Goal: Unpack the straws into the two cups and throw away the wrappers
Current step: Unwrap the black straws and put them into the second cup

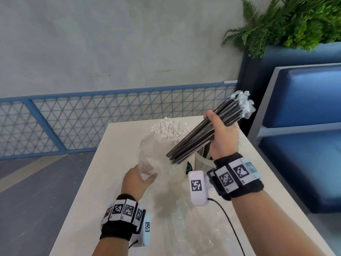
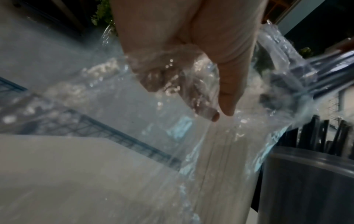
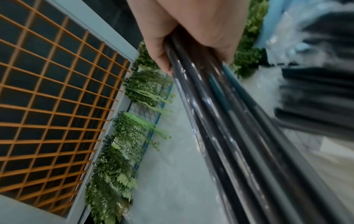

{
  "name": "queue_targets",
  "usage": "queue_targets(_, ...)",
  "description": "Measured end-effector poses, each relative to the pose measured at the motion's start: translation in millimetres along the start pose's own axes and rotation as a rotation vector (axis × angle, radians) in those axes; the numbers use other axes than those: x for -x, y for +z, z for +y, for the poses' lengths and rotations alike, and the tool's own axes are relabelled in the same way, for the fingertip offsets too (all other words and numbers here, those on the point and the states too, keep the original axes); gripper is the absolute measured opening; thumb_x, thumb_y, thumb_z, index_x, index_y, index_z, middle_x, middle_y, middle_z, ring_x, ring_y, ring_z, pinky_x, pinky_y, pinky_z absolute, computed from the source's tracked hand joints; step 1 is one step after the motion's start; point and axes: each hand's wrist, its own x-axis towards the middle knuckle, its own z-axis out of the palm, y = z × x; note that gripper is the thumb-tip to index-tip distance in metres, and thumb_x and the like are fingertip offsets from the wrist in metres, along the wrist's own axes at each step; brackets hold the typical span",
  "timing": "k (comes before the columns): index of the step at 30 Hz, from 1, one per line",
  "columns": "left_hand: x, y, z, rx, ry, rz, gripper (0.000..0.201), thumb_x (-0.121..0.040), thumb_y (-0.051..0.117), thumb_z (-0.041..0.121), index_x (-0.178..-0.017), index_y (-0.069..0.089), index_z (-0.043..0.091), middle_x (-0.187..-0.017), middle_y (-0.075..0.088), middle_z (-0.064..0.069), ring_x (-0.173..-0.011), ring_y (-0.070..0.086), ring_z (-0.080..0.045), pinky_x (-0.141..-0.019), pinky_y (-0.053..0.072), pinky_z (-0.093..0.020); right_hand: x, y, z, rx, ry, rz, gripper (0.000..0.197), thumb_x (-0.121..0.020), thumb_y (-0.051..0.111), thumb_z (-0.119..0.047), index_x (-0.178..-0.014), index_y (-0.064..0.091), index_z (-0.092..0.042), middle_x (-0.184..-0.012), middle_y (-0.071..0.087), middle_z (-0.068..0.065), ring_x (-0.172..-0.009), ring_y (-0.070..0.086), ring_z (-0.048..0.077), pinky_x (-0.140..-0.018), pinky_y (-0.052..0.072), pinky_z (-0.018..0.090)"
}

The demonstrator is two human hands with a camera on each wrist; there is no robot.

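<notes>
Two hands share the unpacking step: the right hand [image 1: 220,133] clenches a bundle of black straws [image 1: 201,133] above the cups [image 1: 202,161] while the left hand [image 1: 137,182] pinches the clear wrapper [image 1: 151,159], so next, likely, the straws drop into a cup.

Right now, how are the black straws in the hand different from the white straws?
The black straws are dark; the white straws are pale. The black straws are lifted slanted in the air, gripped by the right hand; the white straws stand in a cup on the table. The black straws have crumpled plastic at their far tips; over the white straws hangs a clear wrapper that the left hand holds. Both are bundles of many straws.
</notes>
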Motion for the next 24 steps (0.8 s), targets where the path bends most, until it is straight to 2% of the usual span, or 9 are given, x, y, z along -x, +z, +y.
queue_targets(3,-3,-4,0,0.077,-0.019,0.033,0.017,-0.077,0.075,0.020,-0.080,0.060,0.026,-0.082,0.064,0.012,-0.082,0.061,-0.007,-0.069,0.038,-0.010,-10,-6,-20,0.111,-0.159,0.072,0.027,-0.079,0.069,-0.012,-0.098,0.061,0.005,-0.084,0.064,0.009,-0.076,0.063,0.018,-0.072,0.054,0.029)
queue_targets(6,-5,-5,8,0.147,-0.042,0.048,0.015,-0.076,0.076,0.021,-0.086,0.065,0.018,-0.081,0.062,0.014,-0.078,0.057,0.004,-0.065,0.037,-0.004,-18,-5,-33,0.255,-0.325,0.118,0.026,-0.077,0.072,-0.017,-0.098,0.062,-0.005,-0.088,0.067,0.005,-0.083,0.066,0.018,-0.075,0.056,0.028)
queue_targets(9,-6,-2,22,0.263,-0.012,0.072,0.017,-0.074,0.077,0.017,-0.086,0.068,0.010,-0.084,0.063,0.015,-0.075,0.059,0.012,-0.066,0.038,-0.002,-21,-2,-28,0.413,-0.392,0.077,0.025,-0.080,0.071,-0.018,-0.102,0.061,-0.009,-0.085,0.065,-0.010,-0.079,0.064,0.001,-0.072,0.053,0.013)
queue_targets(12,-3,0,42,0.396,0.041,0.073,0.022,-0.076,0.075,0.010,-0.091,0.065,-0.002,-0.084,0.065,0.004,-0.058,0.055,0.014,-0.060,0.037,0.000,-20,-4,-5,0.505,-0.344,0.022,0.021,-0.083,0.068,-0.016,-0.102,0.060,-0.014,-0.081,0.058,-0.022,-0.072,0.057,-0.014,-0.066,0.045,0.000)
queue_targets(15,2,-4,57,0.529,0.062,0.066,0.013,-0.077,0.073,0.006,-0.085,0.063,0.005,-0.084,0.067,-0.005,-0.051,0.052,0.009,-0.060,0.039,-0.003,-21,-12,20,0.577,-0.214,-0.014,0.024,-0.084,0.065,-0.011,-0.107,0.061,-0.009,-0.086,0.062,-0.010,-0.080,0.061,0.005,-0.073,0.048,0.014)
queue_targets(17,4,-6,57,0.596,0.052,0.076,0.012,-0.075,0.074,0.010,-0.083,0.065,0.009,-0.083,0.070,0.005,-0.065,0.059,0.003,-0.071,0.044,-0.014,-20,-16,36,0.630,-0.124,-0.040,0.028,-0.084,0.064,-0.009,-0.112,0.059,-0.005,-0.096,0.062,-0.002,-0.090,0.060,0.014,-0.078,0.045,0.021)
queue_targets(19,5,-8,56,0.675,0.020,0.099,0.019,-0.074,0.074,0.009,-0.090,0.064,0.002,-0.077,0.070,0.011,-0.076,0.061,-0.006,-0.076,0.045,-0.021,-18,-20,50,0.666,-0.059,-0.042,0.033,-0.086,0.062,-0.008,-0.118,0.056,-0.004,-0.105,0.063,0.004,-0.094,0.057,0.014,-0.082,0.042,0.021)
queue_targets(22,8,-7,57,0.785,0.017,0.116,0.015,-0.074,0.072,0.008,-0.087,0.064,0.008,-0.083,0.068,-0.002,-0.082,0.060,-0.013,-0.073,0.044,-0.018,-17,-26,69,0.718,0.039,-0.031,0.041,-0.087,0.061,-0.010,-0.126,0.051,-0.003,-0.119,0.063,0.012,-0.109,0.059,0.023,-0.090,0.043,0.025)
queue_targets(24,10,-5,58,0.817,0.016,0.120,0.018,-0.075,0.071,0.010,-0.091,0.063,0.007,-0.078,0.068,0.000,-0.077,0.059,-0.009,-0.062,0.042,-0.009,-21,-30,79,0.767,0.124,-0.037,0.050,-0.087,0.062,-0.014,-0.132,0.045,-0.002,-0.127,0.059,0.014,-0.116,0.056,0.027,-0.098,0.044,0.032)
